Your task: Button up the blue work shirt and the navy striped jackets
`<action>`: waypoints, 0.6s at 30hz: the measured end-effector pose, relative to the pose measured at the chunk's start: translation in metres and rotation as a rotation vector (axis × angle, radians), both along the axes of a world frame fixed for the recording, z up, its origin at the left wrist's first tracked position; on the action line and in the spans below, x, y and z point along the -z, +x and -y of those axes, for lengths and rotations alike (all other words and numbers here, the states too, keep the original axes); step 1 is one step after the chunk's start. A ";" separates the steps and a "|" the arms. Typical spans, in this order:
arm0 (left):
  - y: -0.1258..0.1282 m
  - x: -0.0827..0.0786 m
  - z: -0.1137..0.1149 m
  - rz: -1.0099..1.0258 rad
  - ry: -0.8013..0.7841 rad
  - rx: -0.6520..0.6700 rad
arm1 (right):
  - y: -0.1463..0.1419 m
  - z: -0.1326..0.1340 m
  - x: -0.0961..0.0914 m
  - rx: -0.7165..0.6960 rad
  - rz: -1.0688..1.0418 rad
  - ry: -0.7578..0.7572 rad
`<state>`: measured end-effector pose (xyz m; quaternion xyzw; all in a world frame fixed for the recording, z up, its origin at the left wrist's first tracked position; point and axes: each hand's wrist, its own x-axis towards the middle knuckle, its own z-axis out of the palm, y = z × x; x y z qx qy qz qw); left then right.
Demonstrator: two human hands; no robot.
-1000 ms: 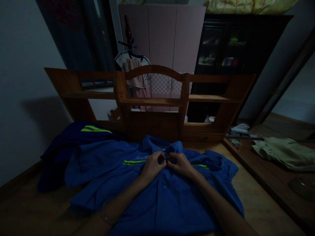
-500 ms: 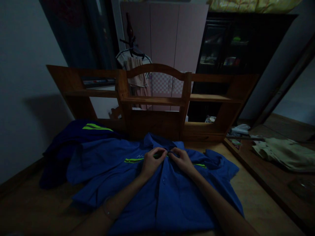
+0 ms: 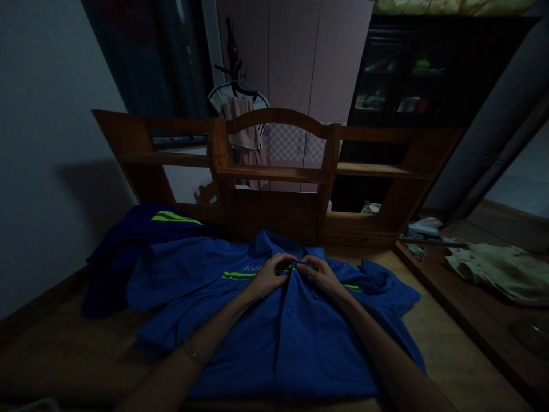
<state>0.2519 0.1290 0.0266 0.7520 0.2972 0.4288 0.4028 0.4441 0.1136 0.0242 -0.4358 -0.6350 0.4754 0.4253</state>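
Note:
A blue work shirt (image 3: 313, 343) with yellow-green stripes lies spread front side up, its collar toward the shelf unit. My left hand (image 3: 273, 276) pinches the front placket just below the collar. Close beside it, my right hand (image 3: 318, 274) grips the other side of the same placket, fingertips nearly meeting the left ones. Cloth is raised slightly between them. Whether a button sits in the fingertips is hidden. Lower on the placket a button (image 3: 289, 312) shows. A bracelet (image 3: 195, 352) circles my left wrist.
Darker blue folded clothing (image 3: 128, 246) with a yellow-green stripe lies at the left by the wall. A wooden shelf unit (image 3: 274, 214) stands behind the shirt. Pale folded cloth (image 3: 497, 269) rests on the lower surface at right, beyond the wooden edge (image 3: 450, 309).
Both hands stay at the upper placket, and the cloth between them is lifted a little more. My view has shifted slightly, so the scene sits further right.

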 end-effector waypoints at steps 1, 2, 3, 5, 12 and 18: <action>0.001 0.001 0.000 0.000 0.008 -0.026 | 0.000 0.000 -0.001 -0.006 0.005 -0.011; 0.001 0.002 0.000 0.002 0.013 -0.055 | 0.000 0.000 -0.002 -0.012 0.012 -0.018; 0.002 0.003 0.001 0.005 0.014 -0.080 | -0.001 0.001 -0.002 -0.014 0.017 -0.018; 0.003 0.004 0.002 0.013 0.007 -0.124 | -0.002 0.001 -0.004 -0.002 0.014 0.013; 0.003 0.004 0.006 -0.003 -0.018 -0.187 | 0.001 0.004 -0.014 -0.067 0.071 0.112; 0.003 0.006 0.004 -0.002 -0.034 -0.181 | 0.007 0.007 -0.021 -0.127 0.130 0.148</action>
